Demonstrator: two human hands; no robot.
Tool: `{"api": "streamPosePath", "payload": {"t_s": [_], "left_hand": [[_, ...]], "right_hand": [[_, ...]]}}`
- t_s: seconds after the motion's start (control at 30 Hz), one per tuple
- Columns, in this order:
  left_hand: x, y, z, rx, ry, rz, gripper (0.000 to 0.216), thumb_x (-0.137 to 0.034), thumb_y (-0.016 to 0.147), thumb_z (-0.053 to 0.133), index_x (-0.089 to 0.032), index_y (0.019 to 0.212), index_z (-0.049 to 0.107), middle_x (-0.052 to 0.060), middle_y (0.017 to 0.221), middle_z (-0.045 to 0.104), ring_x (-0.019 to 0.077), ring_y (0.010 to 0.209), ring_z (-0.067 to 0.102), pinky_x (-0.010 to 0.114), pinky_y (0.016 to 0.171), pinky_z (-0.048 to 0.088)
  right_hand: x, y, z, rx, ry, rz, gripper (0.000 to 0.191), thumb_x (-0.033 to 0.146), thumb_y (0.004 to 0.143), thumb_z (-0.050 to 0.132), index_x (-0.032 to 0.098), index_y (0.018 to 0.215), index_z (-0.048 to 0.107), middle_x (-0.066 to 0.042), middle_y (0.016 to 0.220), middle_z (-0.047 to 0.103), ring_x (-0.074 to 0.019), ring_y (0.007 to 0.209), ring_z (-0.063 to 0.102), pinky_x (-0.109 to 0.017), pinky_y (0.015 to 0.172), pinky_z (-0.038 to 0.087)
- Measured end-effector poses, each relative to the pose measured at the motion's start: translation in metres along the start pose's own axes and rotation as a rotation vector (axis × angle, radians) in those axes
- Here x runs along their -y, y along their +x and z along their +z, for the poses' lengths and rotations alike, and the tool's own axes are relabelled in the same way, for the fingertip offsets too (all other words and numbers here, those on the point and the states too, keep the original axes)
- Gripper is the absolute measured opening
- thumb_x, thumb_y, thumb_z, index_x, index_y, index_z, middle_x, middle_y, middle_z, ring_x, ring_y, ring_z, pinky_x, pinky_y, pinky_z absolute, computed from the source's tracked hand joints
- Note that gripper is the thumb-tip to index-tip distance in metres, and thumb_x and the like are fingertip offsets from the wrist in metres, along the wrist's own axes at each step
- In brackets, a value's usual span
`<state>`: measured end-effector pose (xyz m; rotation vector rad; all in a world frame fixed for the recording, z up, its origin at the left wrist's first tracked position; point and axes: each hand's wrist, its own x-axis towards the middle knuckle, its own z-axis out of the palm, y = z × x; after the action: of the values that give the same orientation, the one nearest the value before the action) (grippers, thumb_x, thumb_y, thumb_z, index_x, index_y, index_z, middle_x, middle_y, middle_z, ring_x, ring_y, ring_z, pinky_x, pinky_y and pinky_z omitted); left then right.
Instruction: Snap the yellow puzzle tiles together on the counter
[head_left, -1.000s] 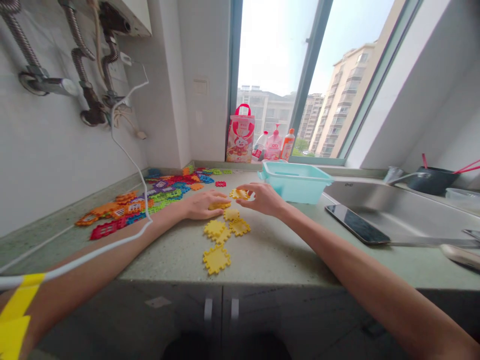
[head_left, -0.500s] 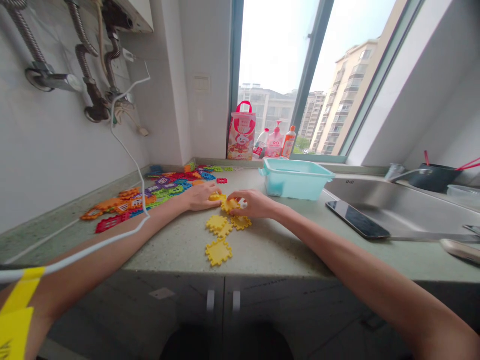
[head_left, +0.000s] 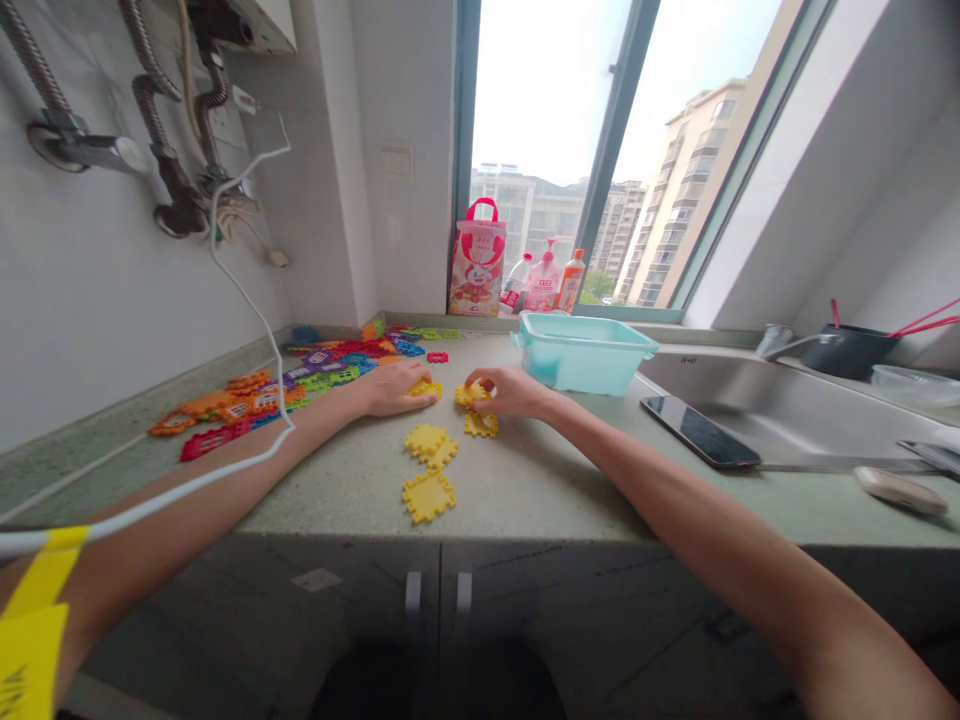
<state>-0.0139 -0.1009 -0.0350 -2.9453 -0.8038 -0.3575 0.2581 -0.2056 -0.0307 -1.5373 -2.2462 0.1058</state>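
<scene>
Two hands rest on the counter [head_left: 540, 490], well back from its front edge, with bare surface between that edge and the wrists. Nearer the front edge than the hands lie loose yellow tiles: one [head_left: 428, 495] closest to the edge, a pair [head_left: 430, 443] just behind it, and another [head_left: 481, 425] just under the right hand [head_left: 506, 392]. To the left of the left hand [head_left: 391, 387] a spread of coloured tiles [head_left: 300, 385] runs along the wall, and a white cable [head_left: 247, 300] hangs across that forearm. Just beyond the right hand stands a pale blue tub [head_left: 581, 350]; further right a phone [head_left: 699, 431] lies at the rim of the sink [head_left: 795, 420]. Behind both hands, bottles [head_left: 551, 280] and a red bag [head_left: 478, 262] sit on the window ledge.

Both arms stretch forward, palms down. The left hand lies flat, fingers pressed over a yellow tile [head_left: 424, 389]. The right hand curls, thumb and fingers pinching a yellow tile [head_left: 472, 394] just off the counter, close beside the left hand's piece.
</scene>
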Motion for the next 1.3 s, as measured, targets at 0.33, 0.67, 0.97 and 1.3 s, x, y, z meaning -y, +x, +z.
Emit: {"api": "streamPosePath", "payload": {"t_s": [0.33,0.67,0.97,1.3], "left_hand": [[0.010,-0.004,0.002,-0.012,-0.034,0.019,0.062,-0.072,0.101,0.047,-0.020,0.125,0.071,0.013,0.125,0.071,0.0292,0.115,0.069,0.039,0.104,0.051],[0.007,-0.006,-0.003,0.002,-0.068,0.002,0.065,-0.074,0.099,0.048,-0.019,0.125,0.073,0.012,0.127,0.071,0.0295,0.118,0.068,0.037,0.106,0.051],[0.015,-0.006,-0.001,0.000,-0.072,0.058,0.062,-0.073,0.101,0.051,-0.020,0.125,0.073,0.011,0.123,0.071,0.0284,0.116,0.068,0.036,0.104,0.050],[0.014,-0.010,0.008,-0.069,-0.081,0.042,0.053,-0.065,0.102,0.055,-0.020,0.125,0.072,0.011,0.126,0.070,0.0283,0.117,0.068,0.037,0.103,0.051]], "right_hand": [[-0.011,-0.006,-0.045,-0.443,-0.206,-0.220,0.044,0.028,0.088,0.076,0.024,0.132,0.073,-0.009,0.126,0.078,-0.0277,0.117,0.068,-0.041,0.109,0.050],[-0.092,-0.024,-0.088,-0.814,-0.401,0.195,0.044,0.035,0.092,0.066,0.020,0.133,0.071,-0.014,0.124,0.078,-0.0346,0.114,0.068,-0.047,0.104,0.053],[-0.105,-0.029,-0.095,-0.768,-0.379,0.436,0.053,0.042,0.086,0.068,0.018,0.134,0.071,-0.019,0.121,0.078,-0.0409,0.112,0.070,-0.055,0.099,0.055],[0.007,-0.030,-0.143,-1.157,-0.354,-0.091,0.052,0.033,0.107,0.040,0.027,0.158,0.050,-0.015,0.152,0.058,-0.0335,0.136,0.060,-0.058,0.110,0.050]]}}
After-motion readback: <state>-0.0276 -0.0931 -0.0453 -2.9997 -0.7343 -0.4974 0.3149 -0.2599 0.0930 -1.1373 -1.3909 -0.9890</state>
